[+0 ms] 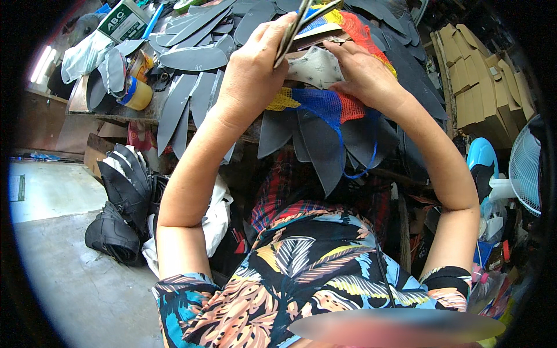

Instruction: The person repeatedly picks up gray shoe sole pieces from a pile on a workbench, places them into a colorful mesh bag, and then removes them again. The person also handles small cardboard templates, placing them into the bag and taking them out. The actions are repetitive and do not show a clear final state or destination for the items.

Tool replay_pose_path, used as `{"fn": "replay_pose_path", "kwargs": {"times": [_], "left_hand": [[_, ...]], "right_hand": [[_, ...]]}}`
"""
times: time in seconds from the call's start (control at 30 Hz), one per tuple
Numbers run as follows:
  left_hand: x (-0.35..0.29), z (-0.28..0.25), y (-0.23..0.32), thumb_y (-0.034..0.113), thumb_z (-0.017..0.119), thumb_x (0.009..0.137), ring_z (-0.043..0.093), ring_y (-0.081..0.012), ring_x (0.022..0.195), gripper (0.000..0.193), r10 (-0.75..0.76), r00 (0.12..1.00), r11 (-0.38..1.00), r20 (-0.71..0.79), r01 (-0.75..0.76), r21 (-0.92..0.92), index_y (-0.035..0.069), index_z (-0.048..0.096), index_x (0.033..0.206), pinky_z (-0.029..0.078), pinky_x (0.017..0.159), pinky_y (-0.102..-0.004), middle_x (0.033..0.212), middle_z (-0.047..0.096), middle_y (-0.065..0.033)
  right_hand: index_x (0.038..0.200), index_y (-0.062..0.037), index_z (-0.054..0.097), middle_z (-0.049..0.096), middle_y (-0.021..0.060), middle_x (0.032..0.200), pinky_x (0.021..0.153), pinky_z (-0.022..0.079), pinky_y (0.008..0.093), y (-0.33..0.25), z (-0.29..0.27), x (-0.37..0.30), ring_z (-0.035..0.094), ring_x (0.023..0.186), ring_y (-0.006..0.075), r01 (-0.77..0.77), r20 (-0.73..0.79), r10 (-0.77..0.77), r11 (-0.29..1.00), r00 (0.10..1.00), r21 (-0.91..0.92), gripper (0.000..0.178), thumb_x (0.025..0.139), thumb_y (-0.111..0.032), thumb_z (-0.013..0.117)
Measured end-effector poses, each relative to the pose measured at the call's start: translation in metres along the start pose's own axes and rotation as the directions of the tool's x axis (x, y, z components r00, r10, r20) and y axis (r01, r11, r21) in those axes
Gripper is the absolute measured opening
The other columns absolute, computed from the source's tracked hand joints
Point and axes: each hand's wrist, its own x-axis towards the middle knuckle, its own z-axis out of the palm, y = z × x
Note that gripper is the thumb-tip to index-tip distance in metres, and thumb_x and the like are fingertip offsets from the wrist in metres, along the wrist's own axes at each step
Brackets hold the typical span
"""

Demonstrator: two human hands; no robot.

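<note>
"Net (318, 107) under the work worries me: red, blue and yellow, bunched at the top centre. Could it snag?"

"It could. The left hand (249, 75) looks curled about a dark tool (290, 36), tip up, and a loose mesh that close might catch on it."

"And the right hand (368, 75)?"

"Bent over the right side of the white piece (316, 66), fingers above, thumb below. How hard it pinches, I can't tell from here."

"So the piece sits between the hands, upper centre. If that grip is light, it might skid on the mesh."

"Mind the blue cord (376, 148) too, looping down right of centre; an arm could hook it and drag the net along."

"Those grey cutouts (322, 153) overhang the table's front edge. A brushing forearm might tip some off."

"The jar (138, 94), upper left, stands well apart from both hands. Less risk there."
</note>
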Motion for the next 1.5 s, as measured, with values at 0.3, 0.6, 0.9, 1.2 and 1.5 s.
{"fn": "replay_pose_path", "kwargs": {"times": [0.3, 0.6, 0.9, 1.2, 1.5], "left_hand": [[-0.005, 0.008, 0.003, -0.002, 0.069, 0.077, 0.059, -0.0386, 0.118, 0.064, 0.060, 0.995, 0.998, 0.079, -0.059, -0.020, 0.010, 0.052, 0.138, 0.051, 0.099, -0.0434, 0.130, 0.059, -0.0180], [-0.009, 0.013, 0.000, 0.009, 0.080, 0.072, 0.056, -0.0348, 0.123, 0.080, 0.145, 0.952, 0.985, 0.270, -0.165, 0.054, 0.017, 0.047, 0.145, 0.051, 0.100, -0.0413, 0.141, 0.053, -0.0133], [0.001, 0.010, -0.005, 0.001, 0.067, 0.080, 0.065, -0.0381, 0.106, 0.059, 0.076, 0.995, 0.993, -0.065, -0.070, 0.100, 0.008, 0.052, 0.137, 0.055, 0.090, -0.0420, 0.122, 0.063, -0.0174], [0.010, -0.002, -0.009, 0.012, 0.066, 0.093, 0.066, -0.0436, 0.103, 0.036, 0.107, 0.981, 0.984, -0.160, -0.082, 0.157, -0.006, 0.057, 0.124, 0.055, 0.087, -0.0414, 0.115, 0.064, -0.0259], [0.026, -0.016, -0.003, 0.014, 0.067, 0.094, 0.070, -0.0380, 0.095, 0.033, 0.162, 0.968, 0.977, -0.192, -0.130, 0.171, -0.005, 0.061, 0.121, 0.057, 0.079, -0.0383, 0.108, 0.067, -0.0244]], "right_hand": [[0.132, -0.0087, 0.051, 0.062, 0.0124, 0.102, 0.084, 0.052, 0.0376, 0.016, 0.017, 0.014, 0.064, 0.097, 0.0274, 0.018, -0.138, -0.014, 0.999, 0.990, 0.029, 0.070, 0.071, -0.012, 0.085], [0.119, -0.0044, 0.061, 0.070, 0.0086, 0.095, 0.072, 0.060, 0.0286, 0.024, -0.002, 0.028, 0.071, 0.078, 0.0148, -0.297, 0.278, 0.177, 0.093, 0.944, 0.950, 0.028, 0.094, -0.016, 0.062], [0.129, -0.0044, 0.057, 0.070, 0.0068, 0.110, 0.094, 0.052, 0.0309, 0.018, -0.013, 0.034, 0.066, 0.107, 0.0170, -0.058, 0.034, 0.060, 0.465, 0.998, 0.883, 0.034, 0.104, -0.027, 0.052], [0.114, -0.0010, 0.062, 0.066, 0.0176, 0.109, 0.093, 0.050, 0.0411, 0.012, -0.001, 0.011, 0.063, 0.105, 0.0351, 0.123, 0.017, -0.123, 0.992, 0.992, 0.009, 0.028, 0.088, -0.008, 0.066], [0.136, -0.0018, 0.052, 0.059, 0.0196, 0.128, 0.107, 0.043, 0.0429, 0.013, 0.015, 0.055, 0.053, 0.125, 0.0360, 0.232, -0.077, -0.265, 0.927, 0.961, -0.294, 0.052, 0.085, -0.002, 0.065]]}}
